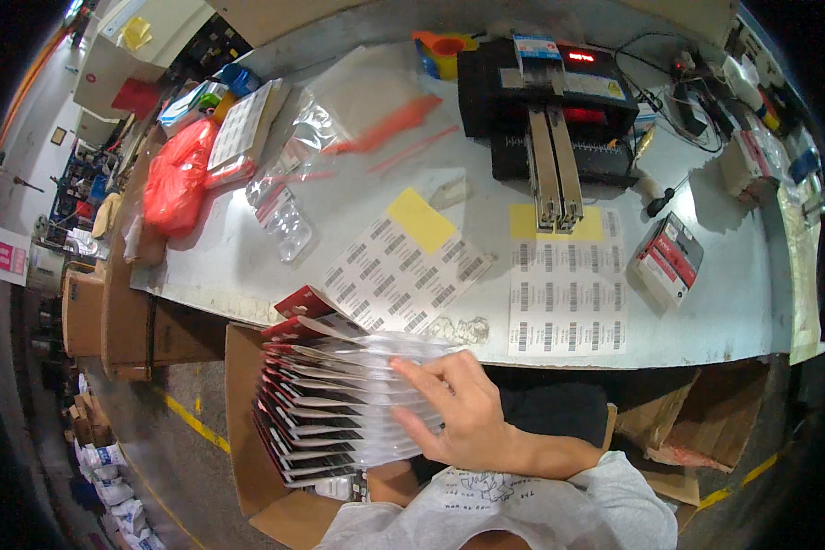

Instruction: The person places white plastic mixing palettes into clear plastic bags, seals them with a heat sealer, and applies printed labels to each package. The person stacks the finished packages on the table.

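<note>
Right hand [463,412] spread, pressing fanned stack of clear packets [339,403]; left hand hidden beneath, state indeterminate. Risk: slick packets sliding into the box [247,458] below.

The fanned stack of packets [339,403] is red and black under clear, glossy plastic, and it sits in a plain brown cardboard box [247,440]. The table [247,247] is pale grey. Two label sheets [403,270] [566,293] are white with rows of black barcodes, each with a yellow patch at its top. The machine [545,87] is black with a glowing red display. A crumpled bag [176,179] is bright red, and an orange-red strip [385,126] lies on clear film. The small carton [669,258] is red, white and black. The sleeve [522,509] is light grey with a faint dark line print.
</note>
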Action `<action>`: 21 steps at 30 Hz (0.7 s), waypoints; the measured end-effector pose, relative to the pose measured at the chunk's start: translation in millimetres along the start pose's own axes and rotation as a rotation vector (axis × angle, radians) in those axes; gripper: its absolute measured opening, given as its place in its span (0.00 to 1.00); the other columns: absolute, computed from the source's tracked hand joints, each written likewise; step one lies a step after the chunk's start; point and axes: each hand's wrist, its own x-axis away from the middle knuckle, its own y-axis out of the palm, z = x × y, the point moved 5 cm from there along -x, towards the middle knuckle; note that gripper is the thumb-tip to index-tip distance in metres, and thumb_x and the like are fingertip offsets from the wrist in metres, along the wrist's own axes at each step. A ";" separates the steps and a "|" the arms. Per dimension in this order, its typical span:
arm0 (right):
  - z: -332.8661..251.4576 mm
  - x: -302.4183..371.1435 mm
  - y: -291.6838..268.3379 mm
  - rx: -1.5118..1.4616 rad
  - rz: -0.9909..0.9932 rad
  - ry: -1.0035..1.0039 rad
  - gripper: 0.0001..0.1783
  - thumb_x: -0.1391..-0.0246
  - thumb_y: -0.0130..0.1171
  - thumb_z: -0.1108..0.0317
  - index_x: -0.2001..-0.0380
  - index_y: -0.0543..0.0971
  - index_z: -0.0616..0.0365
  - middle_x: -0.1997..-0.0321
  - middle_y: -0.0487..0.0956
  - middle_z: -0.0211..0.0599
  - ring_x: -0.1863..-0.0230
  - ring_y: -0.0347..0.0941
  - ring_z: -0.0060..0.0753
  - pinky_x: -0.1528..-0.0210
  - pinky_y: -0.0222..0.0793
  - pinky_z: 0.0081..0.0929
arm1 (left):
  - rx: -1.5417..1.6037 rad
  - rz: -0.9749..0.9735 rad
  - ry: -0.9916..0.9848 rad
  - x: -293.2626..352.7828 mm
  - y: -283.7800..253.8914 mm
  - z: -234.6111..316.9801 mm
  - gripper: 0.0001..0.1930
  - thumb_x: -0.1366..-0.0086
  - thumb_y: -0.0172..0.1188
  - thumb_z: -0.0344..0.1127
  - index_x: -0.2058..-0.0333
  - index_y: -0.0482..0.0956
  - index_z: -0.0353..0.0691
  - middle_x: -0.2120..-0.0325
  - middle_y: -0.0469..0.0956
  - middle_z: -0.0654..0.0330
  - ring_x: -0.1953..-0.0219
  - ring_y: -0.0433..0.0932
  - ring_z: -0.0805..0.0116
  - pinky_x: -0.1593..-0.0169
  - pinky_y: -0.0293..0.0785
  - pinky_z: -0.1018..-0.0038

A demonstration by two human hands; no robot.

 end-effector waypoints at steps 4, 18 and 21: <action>7.0 -18.1 8.7 0.039 0.028 -0.120 0.26 0.53 0.62 0.64 0.49 0.72 0.56 0.54 0.76 0.43 0.56 0.73 0.40 0.56 0.66 0.30 | 0.015 0.016 0.017 -6.9 -3.6 0.2 0.53 0.67 0.79 0.40 0.41 0.57 0.38 0.45 0.66 0.57 0.43 0.65 0.60 0.40 0.62 0.64; 251.2 -246.5 108.1 0.973 -0.079 -0.277 0.32 0.53 0.50 0.75 0.42 0.60 0.70 0.47 0.71 0.58 0.55 0.74 0.52 0.52 0.68 0.41 | 0.140 0.099 0.083 -67.6 -11.1 -38.9 0.55 0.68 0.79 0.40 0.40 0.55 0.38 0.44 0.65 0.56 0.42 0.64 0.60 0.40 0.61 0.65; 283.8 -254.7 114.0 1.045 -0.460 -0.010 0.35 0.55 0.51 0.74 0.41 0.56 0.72 0.57 0.77 0.56 0.59 0.76 0.50 0.53 0.69 0.39 | 0.163 0.115 0.080 -80.0 -10.3 -46.5 0.56 0.68 0.79 0.40 0.40 0.55 0.38 0.44 0.65 0.56 0.42 0.64 0.60 0.40 0.60 0.65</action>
